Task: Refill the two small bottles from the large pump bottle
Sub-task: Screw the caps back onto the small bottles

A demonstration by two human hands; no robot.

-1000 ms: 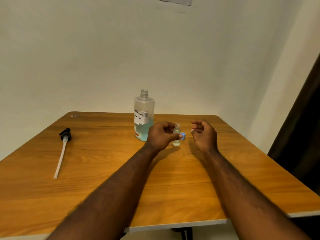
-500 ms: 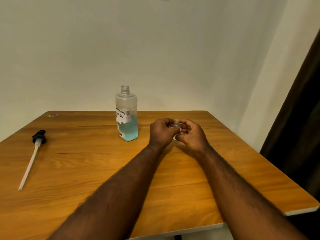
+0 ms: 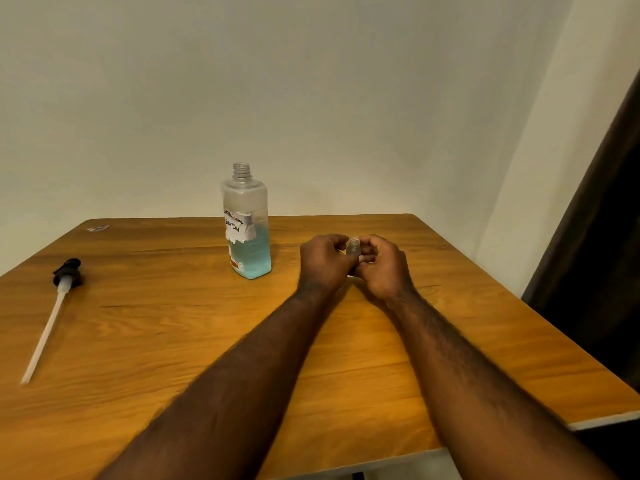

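Over the middle of the orange-brown wooden table (image 3: 166,341), the left hand (image 3: 323,263) and right hand (image 3: 384,266) meet, both with fingers curled round a small clear plastic bottle (image 3: 353,247), upright and uncapped. A black pump head with a white tube (image 3: 52,306) lies far left. Beyond, left of the hands, stands the large clear square bottle (image 3: 247,216), open-necked, part-filled with blue liquid.

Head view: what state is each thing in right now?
large bottle: upright, pump off, part full of blue liquid.
pump: lying flat on the table, far left.
small bottle: upright, neck open, held.
left hand: grips small bottle.
right hand: pinches small bottle.
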